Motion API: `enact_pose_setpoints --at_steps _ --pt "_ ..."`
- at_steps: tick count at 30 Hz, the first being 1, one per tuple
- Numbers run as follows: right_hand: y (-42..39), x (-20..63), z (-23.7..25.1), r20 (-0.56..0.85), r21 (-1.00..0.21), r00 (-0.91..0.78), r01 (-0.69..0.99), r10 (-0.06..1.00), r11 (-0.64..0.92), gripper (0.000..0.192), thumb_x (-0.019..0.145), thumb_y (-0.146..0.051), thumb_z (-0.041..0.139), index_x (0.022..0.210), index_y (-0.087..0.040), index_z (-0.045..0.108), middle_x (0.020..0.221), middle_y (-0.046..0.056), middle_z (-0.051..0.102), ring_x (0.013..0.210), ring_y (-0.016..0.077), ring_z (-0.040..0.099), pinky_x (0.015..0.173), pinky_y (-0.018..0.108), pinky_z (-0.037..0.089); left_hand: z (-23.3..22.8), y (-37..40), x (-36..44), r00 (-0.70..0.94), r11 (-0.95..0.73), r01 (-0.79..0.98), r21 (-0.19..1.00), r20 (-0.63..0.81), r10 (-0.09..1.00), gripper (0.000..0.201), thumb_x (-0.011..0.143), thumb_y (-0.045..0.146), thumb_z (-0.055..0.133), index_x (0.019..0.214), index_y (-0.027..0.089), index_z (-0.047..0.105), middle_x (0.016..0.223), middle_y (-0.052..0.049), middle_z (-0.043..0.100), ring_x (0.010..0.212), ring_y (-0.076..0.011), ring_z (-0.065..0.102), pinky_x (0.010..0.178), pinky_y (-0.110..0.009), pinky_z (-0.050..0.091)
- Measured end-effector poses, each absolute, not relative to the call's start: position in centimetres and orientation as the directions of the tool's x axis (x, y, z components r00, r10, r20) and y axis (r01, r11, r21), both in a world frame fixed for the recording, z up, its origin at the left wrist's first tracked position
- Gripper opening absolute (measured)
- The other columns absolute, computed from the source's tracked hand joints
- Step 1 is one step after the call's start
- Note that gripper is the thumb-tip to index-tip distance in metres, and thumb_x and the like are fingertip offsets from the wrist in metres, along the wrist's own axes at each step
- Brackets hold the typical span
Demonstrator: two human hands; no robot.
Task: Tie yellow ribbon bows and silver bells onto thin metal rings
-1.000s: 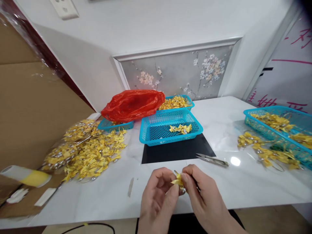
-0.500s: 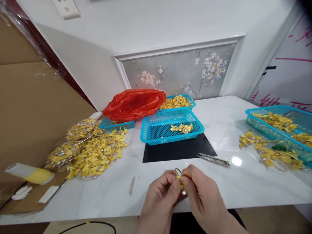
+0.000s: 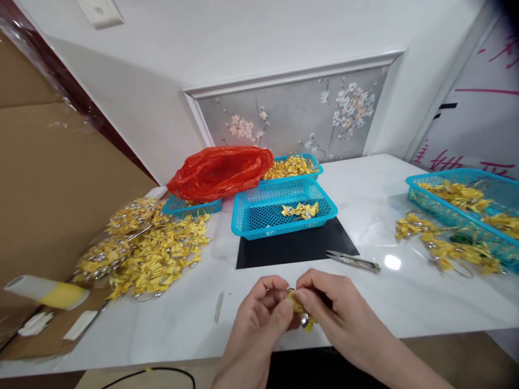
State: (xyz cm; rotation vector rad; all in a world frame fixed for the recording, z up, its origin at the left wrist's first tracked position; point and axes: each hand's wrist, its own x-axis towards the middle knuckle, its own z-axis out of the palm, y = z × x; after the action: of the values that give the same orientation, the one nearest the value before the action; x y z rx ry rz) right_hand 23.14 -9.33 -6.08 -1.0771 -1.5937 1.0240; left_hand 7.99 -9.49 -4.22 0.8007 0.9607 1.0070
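Near edge of surface (image 3: 170,329): left hand (image 3: 259,324) and right hand (image 3: 340,310) pinching yellow bow (image 3: 297,303), now turned, ribbon end (image 3: 310,327) showing below silver bead (image 3: 304,320); handling seemingly unfinished.

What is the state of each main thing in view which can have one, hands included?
Yellow beaded piece: held, partly hidden
Left hand: closed on the piece
Right hand: pinching the piece
Snips: lying flat, unheld
Red bag: mouth open
Front blue basket: sparsely filled
Rear blue basket: well filled
Left blue basket: partly hidden by the bag
Right blue basket: partly filled
Left yellow pile: heaped, loose
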Motion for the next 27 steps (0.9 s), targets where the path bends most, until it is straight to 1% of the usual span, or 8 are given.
enact_pose_setpoints --at_steps 4,9,14,17,20,23,25,27 --pt "-9.1 23.4 -5.7 0.193 -0.966 -0.166 0.14 0.967 0.217 0.022 0.096 -0.032 0.048 0.08 -0.02 0.057 0.066 -0.003 0.056 0.059 0.0111 0.052 0.054 0.02 0.04 -3.7 -9.6 8.2 0.216 0.347 -0.28 0.895 -0.294 0.931 0.024 0.074 0.028 0.082 0.089 0.019 0.066 0.073 0.0 0.066 0.069 -0.0125 0.059 0.066 -0.023 0.05" --pt "-9.9 24.4 -6.0 0.163 -0.985 0.04 0.068 0.986 0.16 0.028 0.097 -0.044 0.045 0.087 -0.02 0.057 0.064 -0.005 0.043 0.055 0.0104 0.038 0.048 0.02 0.033 -3.8 -9.9 8.4 0.065 0.27 -0.351 0.897 -0.264 0.962 0.03 0.071 0.03 0.085 0.096 0.023 0.069 0.073 0.001 0.065 0.069 -0.0133 0.061 0.064 -0.023 0.053" --pt "-11.3 24.3 -6.1 0.101 -0.995 -0.105 0.009 0.989 0.103 0.019 0.091 -0.035 0.056 0.08 -0.02 0.059 0.067 -0.004 0.047 0.057 0.0104 0.041 0.05 0.021 0.034 -4.5 -10.2 8.3 -0.026 0.143 -0.369 0.918 -0.164 0.986 0.03 0.065 0.03 0.088 0.091 0.024 0.075 0.074 0.002 0.065 0.066 -0.0114 0.063 0.065 -0.02 0.053" --pt "-11.7 23.8 -5.8 0.183 -0.982 -0.089 0.038 0.979 0.187 0.018 0.089 -0.033 0.059 0.078 -0.019 0.063 0.067 -0.004 0.046 0.057 0.0103 0.042 0.051 0.023 0.033 -4.8 -10.3 8.2 -0.017 0.116 -0.351 0.929 -0.13 0.991 0.026 0.066 0.031 0.088 0.089 0.026 0.076 0.07 0.003 0.066 0.064 -0.0097 0.062 0.065 -0.016 0.052" --pt "-11.7 23.6 -5.5 0.29 -0.951 -0.066 0.09 0.955 0.295 0.02 0.092 -0.031 0.056 0.079 -0.019 0.066 0.067 -0.003 0.048 0.057 0.0107 0.045 0.052 0.024 0.034 -4.6 -10.6 7.9 0.049 0.131 -0.351 0.927 -0.121 0.991 0.023 0.069 0.036 0.085 0.088 0.025 0.077 0.073 0.0 0.069 0.066 -0.0115 0.064 0.066 -0.019 0.054" --pt "-11.7 23.7 -5.4 0.325 -0.936 -0.063 0.121 0.944 0.33 0.021 0.094 -0.029 0.054 0.079 -0.019 0.066 0.067 -0.002 0.049 0.057 0.011 0.046 0.051 0.024 0.034 -4.0 -11.0 7.9 0.132 0.151 -0.369 0.917 -0.108 0.985 0.039 0.064 0.041 0.087 0.099 0.026 0.076 0.081 -0.003 0.07 0.071 -0.0163 0.065 0.067 -0.026 0.056" --pt "-11.8 23.8 -5.4 0.328 -0.934 -0.065 0.126 0.942 0.334 0.021 0.094 -0.028 0.054 0.079 -0.019 0.065 0.067 -0.002 0.049 0.057 0.0113 0.046 0.051 0.024 0.034 -3.5 -11.3 8.1 0.121 0.152 -0.339 0.928 -0.117 0.986 0.048 0.06 0.035 0.09 0.105 0.027 0.075 0.082 -0.002 0.069 0.072 -0.0163 0.065 0.067 -0.024 0.056" --pt "-11.9 23.7 -5.5 0.32 -0.938 -0.06 0.119 0.946 0.325 0.021 0.095 -0.029 0.053 0.079 -0.019 0.064 0.067 -0.002 0.047 0.057 0.0115 0.045 0.05 0.025 0.034 -3.2 -11.5 8.4 0.057 0.141 -0.277 0.95 -0.131 0.99 0.045 0.06 0.028 0.09 0.103 0.028 0.075 0.079 -0.001 0.069 0.072 -0.015 0.066 0.067 -0.021 0.055"
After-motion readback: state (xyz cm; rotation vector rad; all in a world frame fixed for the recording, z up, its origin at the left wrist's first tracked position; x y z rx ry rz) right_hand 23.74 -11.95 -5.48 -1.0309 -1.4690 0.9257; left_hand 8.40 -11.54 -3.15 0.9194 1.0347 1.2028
